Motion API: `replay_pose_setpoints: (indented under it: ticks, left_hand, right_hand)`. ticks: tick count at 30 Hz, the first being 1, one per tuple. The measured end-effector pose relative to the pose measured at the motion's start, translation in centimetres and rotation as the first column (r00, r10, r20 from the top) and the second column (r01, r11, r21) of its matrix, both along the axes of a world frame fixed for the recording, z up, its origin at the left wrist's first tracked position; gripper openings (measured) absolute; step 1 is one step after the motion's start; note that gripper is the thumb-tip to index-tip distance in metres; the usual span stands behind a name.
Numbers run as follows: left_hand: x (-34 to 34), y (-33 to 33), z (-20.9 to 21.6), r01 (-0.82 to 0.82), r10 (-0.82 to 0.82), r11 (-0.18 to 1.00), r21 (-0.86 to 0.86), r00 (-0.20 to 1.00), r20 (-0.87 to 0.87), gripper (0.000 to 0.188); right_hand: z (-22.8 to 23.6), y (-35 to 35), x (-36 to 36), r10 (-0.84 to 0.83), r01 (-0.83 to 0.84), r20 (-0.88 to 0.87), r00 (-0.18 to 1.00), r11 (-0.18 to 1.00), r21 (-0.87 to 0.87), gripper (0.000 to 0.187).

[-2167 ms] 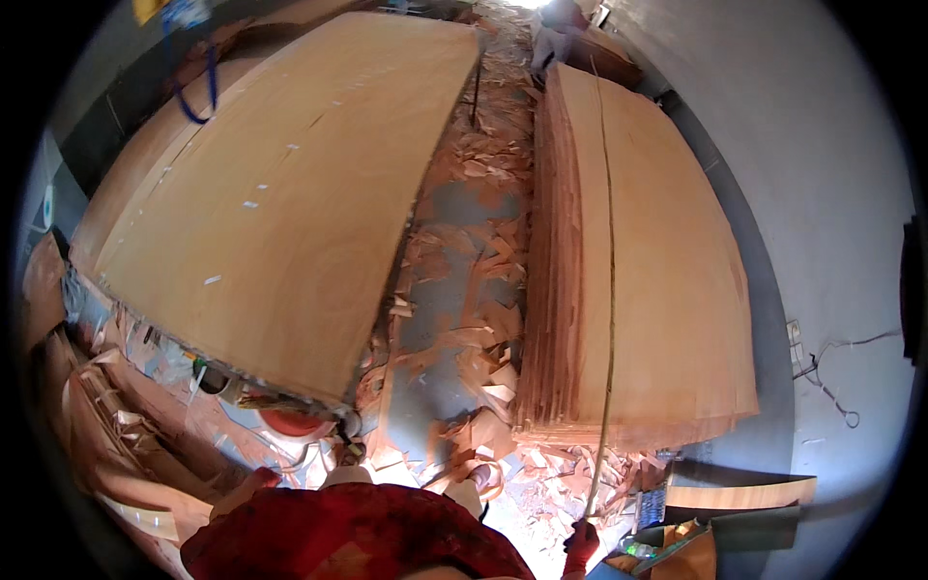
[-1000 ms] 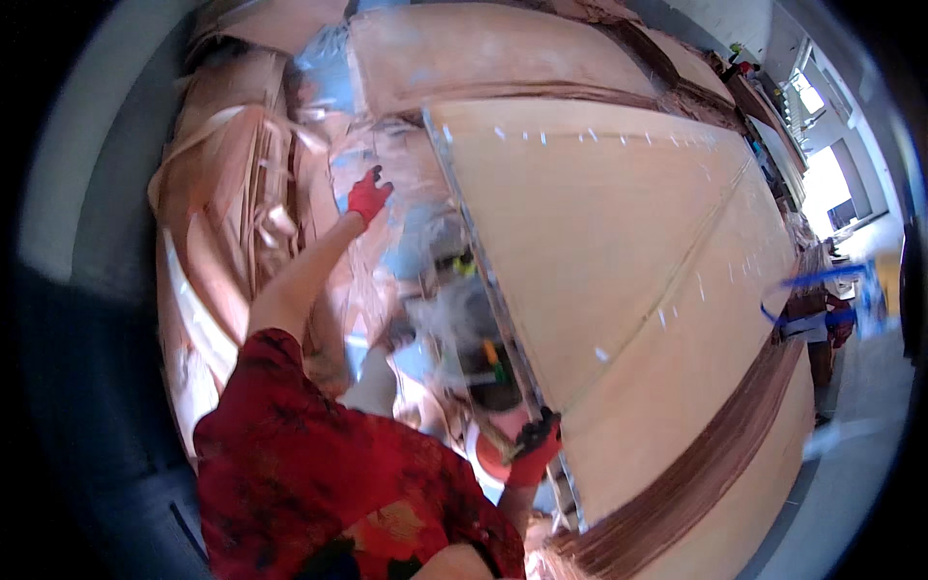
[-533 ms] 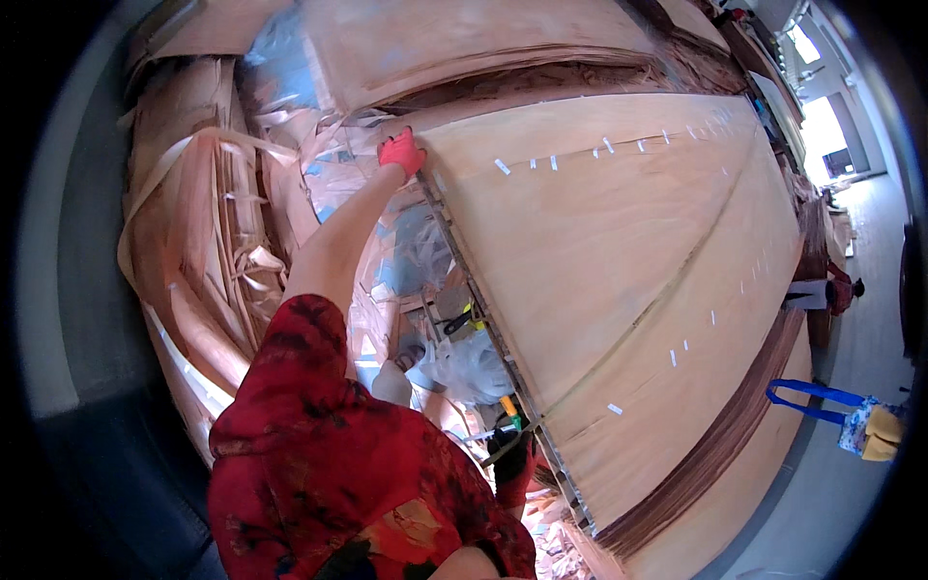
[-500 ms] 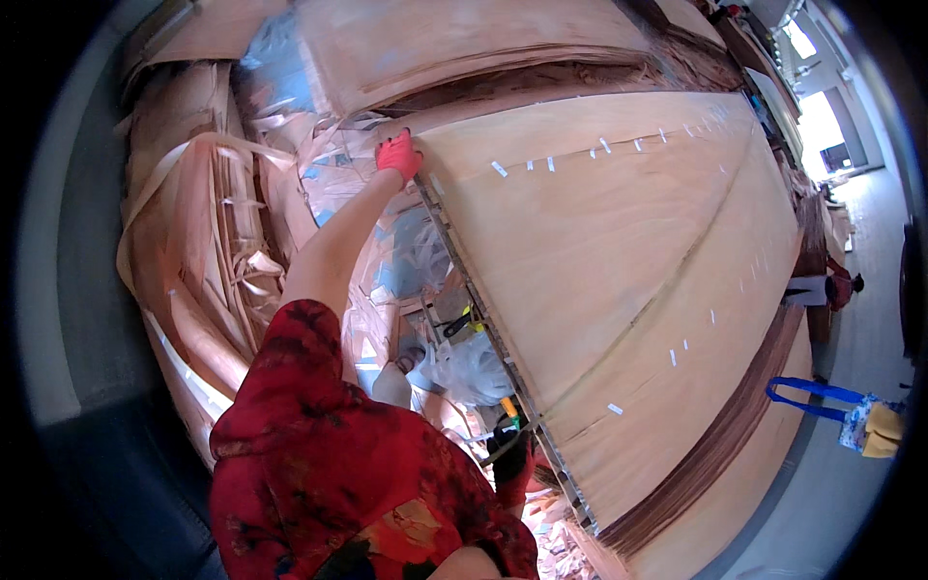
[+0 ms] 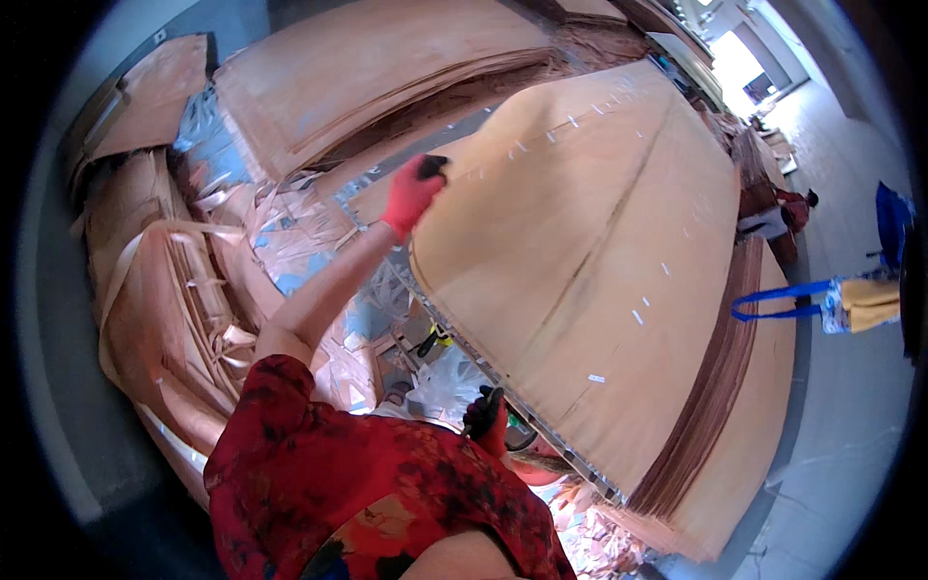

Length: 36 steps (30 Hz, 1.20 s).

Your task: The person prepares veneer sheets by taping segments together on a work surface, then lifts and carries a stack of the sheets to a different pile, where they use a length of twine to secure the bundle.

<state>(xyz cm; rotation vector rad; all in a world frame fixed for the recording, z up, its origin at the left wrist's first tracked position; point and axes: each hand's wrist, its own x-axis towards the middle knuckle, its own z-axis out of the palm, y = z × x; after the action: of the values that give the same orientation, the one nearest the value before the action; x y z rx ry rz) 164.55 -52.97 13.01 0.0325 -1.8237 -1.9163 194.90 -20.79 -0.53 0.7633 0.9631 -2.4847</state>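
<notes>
A large, pale wood veneer sheet [image 5: 561,251] with small white tape strips and a dark line across it lies over the stack in front of me. My left hand [image 5: 414,196], in a red glove with black fingertips, is closed at its far left corner, where the sheet is lifted and curled. Lower down, by the near edge of the stack, my right hand [image 5: 488,421] wears a similar glove. Its fingers are curled around something dark that I cannot make out.
Bundled veneer strips [image 5: 184,329] and scraps lie at left. Another veneer stack [image 5: 377,72] stands at the back. A clear plastic bag [image 5: 449,382] sits below the near edge. At right are a blue-handled bag [image 5: 836,304], a grey floor [image 5: 822,406] and another person [image 5: 795,210].
The sheet's far left corner has come up and curled, with my left hand raised at it. My right hand has moved up into clearer sight. The whole view has shifted.
</notes>
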Motion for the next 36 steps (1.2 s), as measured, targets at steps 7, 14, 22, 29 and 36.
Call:
replay_pose_setpoints:
  ticks: [7,14,22,29,36]
  left_hand:
    - [7.5,20.5,5.6,0.265,-0.337,0.871,-0.414,0.935,-0.111,0.025]
    - [12.5,31.0,2.8,0.337,-0.552,0.723,-0.603,0.807,-0.211,0.031]
    - [17.1,37.8,-2.9,0.457,-0.714,0.587,-0.669,0.682,-0.161,0.030]
    - [20.3,39.7,-8.7,0.564,-0.804,0.385,-0.730,0.594,0.035,0.027]
    - [22.9,41.7,-12.9,0.667,-0.861,0.180,-0.723,0.463,0.212,0.023]
  right_hand:
    - [-3.2,-1.3,-2.5,0.008,-0.007,0.018,1.000,0.999,-0.034,0.041]
    - [-7.1,-0.3,-4.9,-0.008,0.009,0.013,1.000,0.995,-0.097,0.036]
    - [-12.9,0.4,-3.8,-0.267,0.270,0.040,0.963,0.946,-0.180,0.038]
    - [-11.8,-0.2,-1.8,-0.148,0.155,0.057,0.987,0.977,-0.143,0.041]
    - [-10.1,0.0,-1.5,-0.095,0.099,0.045,0.994,0.989,-0.109,0.043]
